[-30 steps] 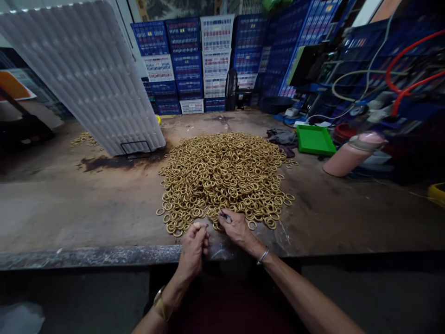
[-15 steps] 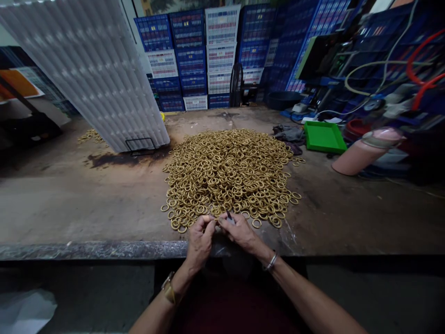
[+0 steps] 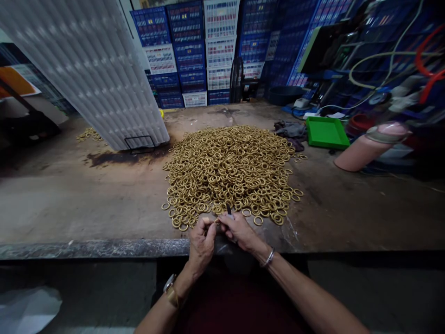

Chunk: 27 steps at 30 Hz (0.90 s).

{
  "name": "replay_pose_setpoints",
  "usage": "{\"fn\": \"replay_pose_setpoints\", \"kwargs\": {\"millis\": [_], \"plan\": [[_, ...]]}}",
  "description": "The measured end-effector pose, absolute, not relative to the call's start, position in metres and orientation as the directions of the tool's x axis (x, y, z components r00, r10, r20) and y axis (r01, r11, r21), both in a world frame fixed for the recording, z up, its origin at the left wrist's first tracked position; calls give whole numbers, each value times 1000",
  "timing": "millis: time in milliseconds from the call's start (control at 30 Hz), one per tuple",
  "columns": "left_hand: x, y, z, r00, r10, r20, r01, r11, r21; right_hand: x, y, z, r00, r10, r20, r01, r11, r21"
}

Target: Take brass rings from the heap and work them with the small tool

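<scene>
A large heap of brass-coloured rings (image 3: 229,162) lies on the worktable in front of me. Just at its near edge my left hand (image 3: 200,241) is closed, thumb and fingers pinching a small brass ring (image 3: 217,221) that shows only in part. Close beside it, my right hand (image 3: 241,232) is wrapped round a slim tool (image 3: 228,209) with a dark tip and a greyish body; most of it is hidden in the palm, so its kind is unclear. Thumb and fingertips of that hand meet the same ring.
A tall stack of white ribbed trays (image 3: 114,83) rises at left on the worktable (image 3: 86,199). To the right sit a green tray (image 3: 327,132), dark cloth (image 3: 290,130) and a pink bottle-like cylinder (image 3: 370,146). Blue and white crates (image 3: 189,60) line the back.
The view has shifted slightly. Both hands stay together at the heap's near edge, with fingers slightly turned; the tool's dark tip stands a bit higher.
</scene>
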<state>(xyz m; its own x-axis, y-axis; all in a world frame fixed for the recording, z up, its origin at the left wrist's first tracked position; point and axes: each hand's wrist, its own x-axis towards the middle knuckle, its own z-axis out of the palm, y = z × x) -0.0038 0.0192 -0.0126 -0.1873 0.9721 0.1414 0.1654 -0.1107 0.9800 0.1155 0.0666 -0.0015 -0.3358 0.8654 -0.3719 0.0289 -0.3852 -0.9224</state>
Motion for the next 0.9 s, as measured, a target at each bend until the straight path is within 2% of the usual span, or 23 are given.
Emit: {"fn": "replay_pose_setpoints", "kwargs": {"millis": [100, 200, 300, 367, 500, 567, 667, 833, 900], "plan": [[-5, 19, -9, -151, 988, -9, 18, 12, 1000, 116, 68, -2, -309, 903, -297, 105, -278, -955], [-6, 18, -6, -58, 983, -177, -80, 172, 982, 116, 68, -1, -281, 946, -165, 238, -98, -966], [-7, 18, -4, 0, 964, -267, -146, 264, 953, 116, 68, 2, -297, 954, -40, 345, 68, -936], [-7, 17, -3, 18, 952, -306, -211, 303, 929, 115, 68, 3, -319, 948, -23, 347, 94, -933], [-5, 15, -1, 33, 941, -338, -331, 329, 885, 116, 69, 2, -306, 947, -101, 285, -10, -959], [-5, 15, 0, 28, 941, -336, -359, 323, 876, 117, 70, 0, -266, 959, -98, 308, -11, -951], [-5, 15, -1, 17, 952, -306, -368, 290, 883, 120, 68, -5, -248, 968, -34, 401, 71, -913], [-6, 15, -3, 8, 967, -255, -336, 243, 910, 123, 59, -9, -448, 890, 86, 505, 331, -797], [-5, 15, -3, 0, 969, -249, -298, 238, 924, 124, 56, -9, -499, 861, 100, 520, 389, -760]]}}
